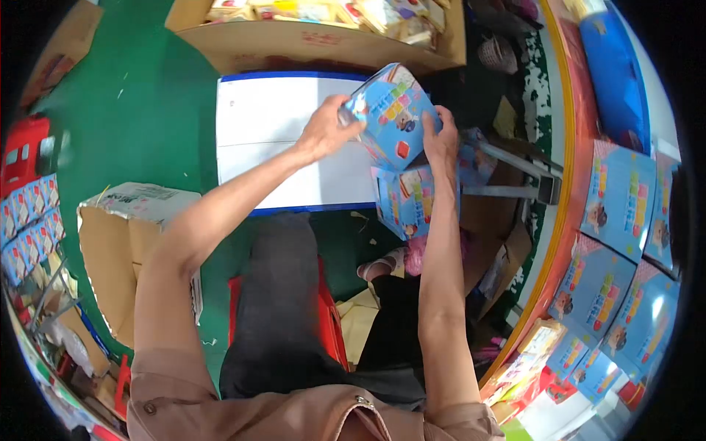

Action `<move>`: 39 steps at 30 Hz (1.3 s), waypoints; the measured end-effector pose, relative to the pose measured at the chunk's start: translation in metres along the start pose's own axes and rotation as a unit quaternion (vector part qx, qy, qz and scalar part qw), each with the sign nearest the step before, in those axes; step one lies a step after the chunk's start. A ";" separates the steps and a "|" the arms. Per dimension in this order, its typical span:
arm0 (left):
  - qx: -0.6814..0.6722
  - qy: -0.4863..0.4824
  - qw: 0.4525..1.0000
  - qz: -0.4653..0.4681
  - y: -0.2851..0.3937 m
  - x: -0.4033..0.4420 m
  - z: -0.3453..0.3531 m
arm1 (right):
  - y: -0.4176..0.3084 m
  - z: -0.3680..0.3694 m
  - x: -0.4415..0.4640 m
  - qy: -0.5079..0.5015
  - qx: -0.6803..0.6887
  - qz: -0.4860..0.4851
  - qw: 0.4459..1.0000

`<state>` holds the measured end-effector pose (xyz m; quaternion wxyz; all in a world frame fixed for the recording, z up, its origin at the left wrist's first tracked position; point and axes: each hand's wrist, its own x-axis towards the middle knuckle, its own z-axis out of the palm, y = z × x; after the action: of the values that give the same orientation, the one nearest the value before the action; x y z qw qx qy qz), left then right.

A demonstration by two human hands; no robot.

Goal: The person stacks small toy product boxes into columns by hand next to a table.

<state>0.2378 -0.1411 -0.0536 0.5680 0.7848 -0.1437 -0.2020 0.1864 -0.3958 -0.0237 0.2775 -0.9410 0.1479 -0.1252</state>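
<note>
A blue printed cardboard box (390,114) is held tilted above the right end of a white board (272,169) with a blue edge. My left hand (327,131) grips its left side, fingers bent round the edge. At its right side my right hand (441,140) grips too, thumb on the printed face. Below and partly behind it, another blue printed box (404,202) stands at the board's right end; my right forearm covers part of it. Whether the held box contains anything is hidden.
An open carton (316,45) full of small packets stands beyond the board. Another open carton (110,257) is on the green floor at left. Stacked blue boxes (621,191) line the right side behind an orange-yellow edge (570,147). A metal frame (548,189) juts out nearby.
</note>
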 end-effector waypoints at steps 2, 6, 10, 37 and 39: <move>-0.046 -0.017 0.998 -0.034 -0.001 -0.038 -0.014 | -0.016 0.012 0.010 -0.021 0.037 -0.021 0.999; -0.107 -0.058 0.988 -0.090 -0.005 -0.098 -0.026 | -0.047 0.035 0.022 -0.063 0.087 -0.054 0.993; -0.128 -0.005 0.970 -0.204 -0.009 -0.106 -0.032 | -0.062 0.042 0.020 -0.040 0.071 -0.098 0.992; -0.140 -0.049 0.972 -0.183 0.035 0.056 0.120 | -0.026 -0.043 -0.217 0.058 0.491 0.467 0.733; -0.164 -0.070 0.969 -0.171 0.035 0.055 0.118 | -0.025 -0.041 -0.213 0.057 0.509 0.464 0.723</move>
<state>0.2301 -0.2754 -0.0610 0.6345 0.6778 -0.0120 -0.3713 -0.0181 -0.3214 -0.0094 0.7291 -0.4632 0.4957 -0.0907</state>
